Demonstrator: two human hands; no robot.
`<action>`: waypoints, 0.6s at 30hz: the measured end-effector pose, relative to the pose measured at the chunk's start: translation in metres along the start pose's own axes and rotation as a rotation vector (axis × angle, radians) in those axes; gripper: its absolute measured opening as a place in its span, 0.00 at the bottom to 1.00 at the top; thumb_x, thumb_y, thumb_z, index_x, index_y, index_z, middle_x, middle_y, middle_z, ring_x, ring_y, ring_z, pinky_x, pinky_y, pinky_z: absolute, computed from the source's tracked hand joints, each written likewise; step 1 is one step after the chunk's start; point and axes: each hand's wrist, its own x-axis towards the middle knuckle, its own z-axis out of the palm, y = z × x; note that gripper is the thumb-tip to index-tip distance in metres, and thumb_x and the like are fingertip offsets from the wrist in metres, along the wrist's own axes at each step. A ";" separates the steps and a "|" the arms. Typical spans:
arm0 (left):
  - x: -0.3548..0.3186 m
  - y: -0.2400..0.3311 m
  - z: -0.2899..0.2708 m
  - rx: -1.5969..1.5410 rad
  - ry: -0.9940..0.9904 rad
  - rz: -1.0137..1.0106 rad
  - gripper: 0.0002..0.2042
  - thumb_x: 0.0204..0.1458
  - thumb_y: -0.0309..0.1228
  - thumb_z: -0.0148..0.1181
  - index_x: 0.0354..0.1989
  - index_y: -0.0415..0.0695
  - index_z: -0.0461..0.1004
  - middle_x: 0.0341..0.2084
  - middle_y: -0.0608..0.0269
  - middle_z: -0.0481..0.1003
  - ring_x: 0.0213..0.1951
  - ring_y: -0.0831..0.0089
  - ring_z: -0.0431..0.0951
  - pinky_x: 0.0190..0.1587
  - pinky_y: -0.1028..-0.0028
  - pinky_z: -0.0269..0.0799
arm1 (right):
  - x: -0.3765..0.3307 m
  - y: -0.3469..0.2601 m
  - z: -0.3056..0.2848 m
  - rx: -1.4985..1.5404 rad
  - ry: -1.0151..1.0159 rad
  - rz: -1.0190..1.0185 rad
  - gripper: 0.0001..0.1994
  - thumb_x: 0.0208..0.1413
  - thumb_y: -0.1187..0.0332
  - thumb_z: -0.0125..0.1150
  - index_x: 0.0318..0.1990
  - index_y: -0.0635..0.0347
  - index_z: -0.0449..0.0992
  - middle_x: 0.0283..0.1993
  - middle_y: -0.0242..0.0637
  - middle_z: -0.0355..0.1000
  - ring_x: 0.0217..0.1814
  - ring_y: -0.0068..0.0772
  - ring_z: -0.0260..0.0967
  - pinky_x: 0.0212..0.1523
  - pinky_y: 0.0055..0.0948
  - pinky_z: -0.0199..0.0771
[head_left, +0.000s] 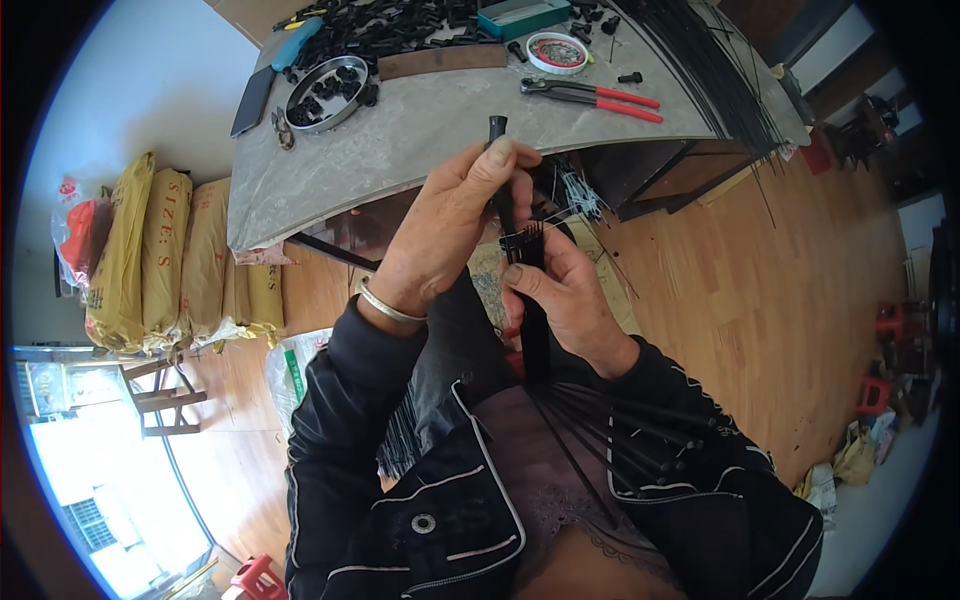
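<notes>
My left hand point(440, 215) is closed, thumb up, around a slim black tubular piece point(497, 127) with a flared top end. Just below it, my right hand point(578, 305) grips a bundle of thin black rods point(536, 340) with the thumb pressed near its upper end. The upper rod tips stand in a tight row beside the tube's lower part. Toward my lap the rods' other ends fan out over my jacket. A thin light wire runs off to the right near the rod tips. Where tube and rods meet is partly hidden by my fingers.
Ahead, a grey worktable point(400, 150) carries a round tin point(327, 95) of small black parts, red-handled pincers point(592, 98), a white-rimmed dish point(557, 53), heaped black fittings point(400, 30) and long black rods point(680, 60). Yellow sacks point(165, 255) stand at left.
</notes>
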 end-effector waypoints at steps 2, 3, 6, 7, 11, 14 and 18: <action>0.002 -0.005 -0.001 -0.085 -0.001 0.026 0.26 0.64 0.51 0.41 0.45 0.36 0.71 0.30 0.65 0.71 0.32 0.76 0.71 0.40 0.74 0.69 | 0.001 -0.001 -0.001 -0.010 0.016 0.019 0.09 0.58 0.73 0.57 0.44 0.64 0.67 0.29 0.31 0.67 0.25 0.22 0.66 0.27 0.22 0.69; 0.002 -0.006 -0.003 -0.139 0.009 0.017 0.25 0.64 0.50 0.41 0.47 0.36 0.70 0.31 0.64 0.72 0.34 0.75 0.72 0.41 0.73 0.70 | 0.001 -0.001 -0.001 -0.010 0.013 0.021 0.09 0.58 0.73 0.57 0.44 0.64 0.67 0.29 0.31 0.67 0.25 0.22 0.66 0.27 0.22 0.69; 0.002 -0.006 -0.003 -0.270 -0.005 0.000 0.23 0.64 0.47 0.42 0.49 0.37 0.69 0.33 0.63 0.73 0.37 0.74 0.73 0.43 0.73 0.70 | 0.002 0.000 -0.001 -0.040 0.003 0.023 0.09 0.58 0.72 0.58 0.44 0.64 0.67 0.28 0.32 0.67 0.25 0.21 0.66 0.27 0.22 0.69; 0.002 -0.006 -0.003 -0.346 -0.035 -0.009 0.22 0.64 0.46 0.43 0.50 0.37 0.69 0.34 0.62 0.73 0.38 0.74 0.73 0.43 0.73 0.70 | 0.003 -0.001 -0.001 -0.048 0.001 0.028 0.09 0.58 0.72 0.58 0.44 0.64 0.67 0.28 0.32 0.67 0.25 0.21 0.66 0.27 0.21 0.69; 0.002 -0.014 -0.006 -0.236 -0.074 -0.039 0.23 0.63 0.46 0.45 0.54 0.36 0.65 0.37 0.60 0.73 0.40 0.70 0.74 0.50 0.71 0.68 | 0.005 0.000 0.001 -0.029 0.006 0.000 0.09 0.59 0.71 0.58 0.44 0.63 0.67 0.29 0.32 0.67 0.25 0.21 0.66 0.27 0.21 0.69; 0.004 -0.025 -0.019 -0.073 -0.096 -0.023 0.21 0.62 0.41 0.51 0.55 0.36 0.65 0.38 0.60 0.74 0.41 0.71 0.74 0.51 0.72 0.67 | 0.005 -0.002 -0.003 -0.060 0.016 0.016 0.09 0.59 0.71 0.57 0.43 0.63 0.67 0.28 0.31 0.67 0.25 0.21 0.66 0.27 0.21 0.69; 0.004 -0.030 -0.025 -0.203 -0.065 0.052 0.18 0.59 0.33 0.55 0.55 0.37 0.67 0.39 0.62 0.74 0.41 0.74 0.75 0.49 0.74 0.70 | 0.006 0.000 0.002 -0.068 0.040 0.003 0.08 0.60 0.71 0.57 0.43 0.63 0.67 0.28 0.31 0.67 0.25 0.20 0.66 0.26 0.22 0.68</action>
